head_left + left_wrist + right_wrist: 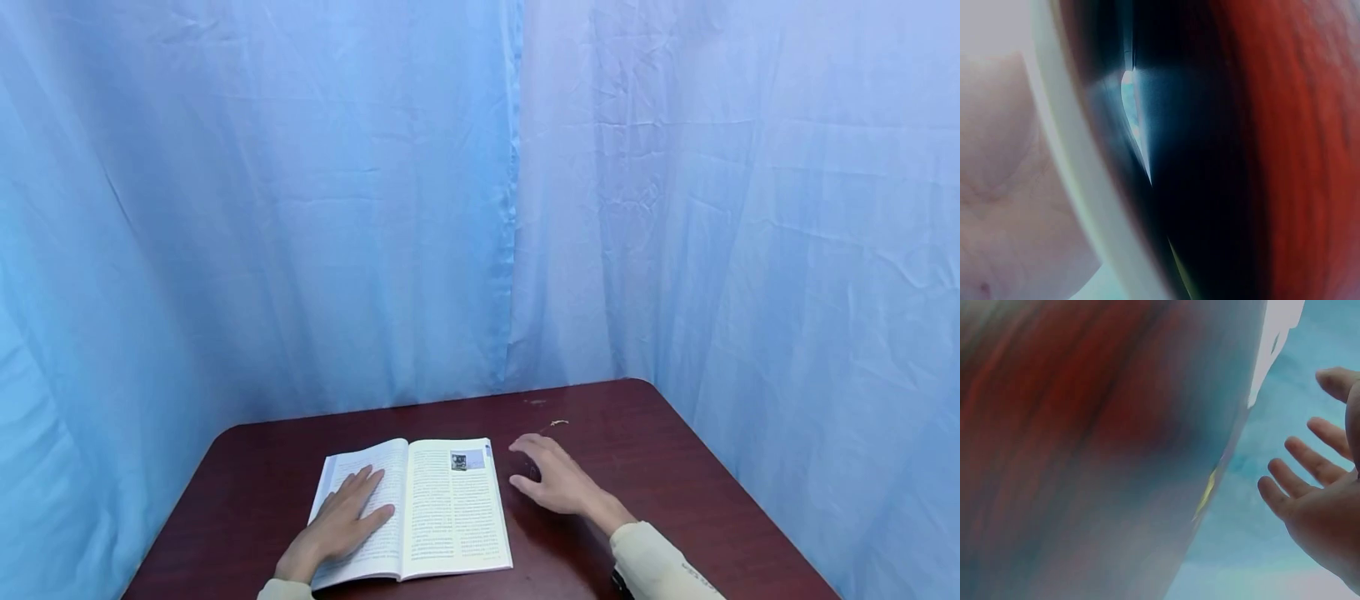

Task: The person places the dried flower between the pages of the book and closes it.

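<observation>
An open book [456, 517] lies on the dark red table, with printed columns and a small picture at the top of its right page. My left hand [341, 521] rests spread on the left page, fingers nearly straight. In the left wrist view, the pale edge of the book [1088, 187] passes close beside that palm. Just right of the book, my right hand [558, 479] holds nothing, its fingers loosely bent. The right wrist view shows this same hand [1319, 503] raised above the tabletop, fingers spread apart.
The table [660, 467] has rounded far corners. A small yellowish mark or scrap [558, 422] shows beyond my right hand. Blue curtains [375, 208] hang behind the table and along both sides. A dark band partly shows at my right cuff [652, 554].
</observation>
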Tool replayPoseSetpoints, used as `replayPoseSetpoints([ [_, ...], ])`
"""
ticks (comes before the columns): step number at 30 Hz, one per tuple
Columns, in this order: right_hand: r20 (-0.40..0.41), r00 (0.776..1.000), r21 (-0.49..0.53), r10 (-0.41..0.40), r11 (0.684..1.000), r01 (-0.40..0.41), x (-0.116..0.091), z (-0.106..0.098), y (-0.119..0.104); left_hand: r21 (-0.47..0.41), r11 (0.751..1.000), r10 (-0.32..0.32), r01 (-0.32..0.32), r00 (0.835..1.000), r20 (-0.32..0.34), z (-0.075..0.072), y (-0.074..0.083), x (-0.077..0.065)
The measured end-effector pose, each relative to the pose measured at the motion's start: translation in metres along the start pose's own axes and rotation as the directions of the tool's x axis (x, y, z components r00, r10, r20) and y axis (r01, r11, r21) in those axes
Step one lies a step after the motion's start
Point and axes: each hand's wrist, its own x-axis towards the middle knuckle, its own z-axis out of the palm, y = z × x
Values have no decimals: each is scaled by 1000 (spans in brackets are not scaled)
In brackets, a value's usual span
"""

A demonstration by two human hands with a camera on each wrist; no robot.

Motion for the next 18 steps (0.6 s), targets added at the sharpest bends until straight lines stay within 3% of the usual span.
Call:
replayPoseSetpoints([
  [6, -49, 991, 19, 129, 992, -128, -6, -9, 26, -23, 999, 34, -34, 999, -35, 7, -6, -3],
  [14, -55, 984, 26, 172, 985, -170, -8, -28, 55, 35, 999, 17, -16, 1000, -2, 0, 3, -3],
  [18, -32, 979, 47, 203, 978, -201, -10, -33, 64, 22, 1000, 18, -18, 1000, -10, -1, 3, -4],
])
